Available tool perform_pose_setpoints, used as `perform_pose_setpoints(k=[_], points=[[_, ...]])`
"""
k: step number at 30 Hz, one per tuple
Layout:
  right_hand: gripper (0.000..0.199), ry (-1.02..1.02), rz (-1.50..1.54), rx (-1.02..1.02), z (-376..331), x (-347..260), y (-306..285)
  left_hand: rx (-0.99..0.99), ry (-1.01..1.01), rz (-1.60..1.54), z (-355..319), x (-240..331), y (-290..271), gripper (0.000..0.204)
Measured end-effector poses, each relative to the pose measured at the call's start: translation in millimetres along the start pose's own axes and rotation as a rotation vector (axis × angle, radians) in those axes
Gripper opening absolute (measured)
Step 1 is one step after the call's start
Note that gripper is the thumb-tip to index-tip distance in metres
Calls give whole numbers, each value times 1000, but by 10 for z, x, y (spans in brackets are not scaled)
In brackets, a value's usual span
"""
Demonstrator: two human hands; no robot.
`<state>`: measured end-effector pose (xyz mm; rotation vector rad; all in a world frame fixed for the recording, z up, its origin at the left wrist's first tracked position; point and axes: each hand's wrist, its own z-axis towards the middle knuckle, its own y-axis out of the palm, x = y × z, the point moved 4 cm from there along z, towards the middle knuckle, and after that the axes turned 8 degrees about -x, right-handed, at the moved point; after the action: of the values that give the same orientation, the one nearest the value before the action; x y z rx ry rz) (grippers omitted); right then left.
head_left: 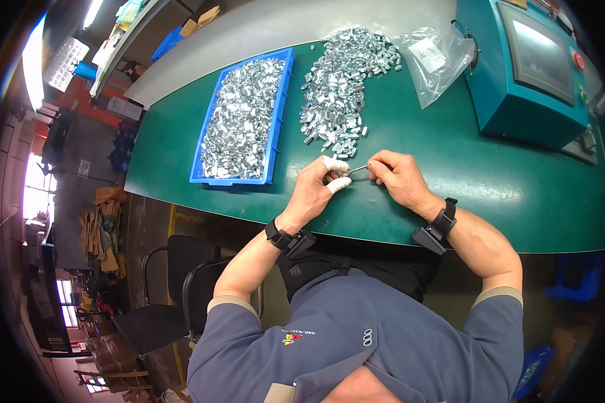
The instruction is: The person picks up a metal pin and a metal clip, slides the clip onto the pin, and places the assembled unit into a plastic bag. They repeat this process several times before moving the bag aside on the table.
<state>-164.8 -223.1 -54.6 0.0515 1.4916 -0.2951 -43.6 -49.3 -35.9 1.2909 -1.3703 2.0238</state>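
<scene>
Over the front part of the green table, my two hands meet in front of a loose pile of small shiny metal pieces. White wrappings cover the thumb and a finger of my left hand, which is closed in a pinch; whatever lies between its fingertips is mostly hidden. My right hand is closed on one end of a thin metal rod. The rod's other end reaches the fingertips of my left hand.
Left of the pile, a blue tray is full of similar metal pieces. A clear plastic bag with a white label lies at the back right. Beside it stands a teal machine with a screen and a red button. A black chair is at the left.
</scene>
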Motion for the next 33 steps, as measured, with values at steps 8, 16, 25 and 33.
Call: perform_pose_setpoints(k=[8, 16, 25, 33], points=[[34, 54, -85, -123, -25, -60, 30, -19, 78, 36, -80, 50, 118, 20], [26, -68, -186, -101, -24, -195, 30, 6, 191, 150, 2, 139, 131, 21], [23, -117, -236, -20, -14, -125, 8, 34, 264, 168, 4, 193, 182, 18], [39, -45, -50, 59, -44, -52, 8, 20, 303, 318, 39, 328, -148, 19]])
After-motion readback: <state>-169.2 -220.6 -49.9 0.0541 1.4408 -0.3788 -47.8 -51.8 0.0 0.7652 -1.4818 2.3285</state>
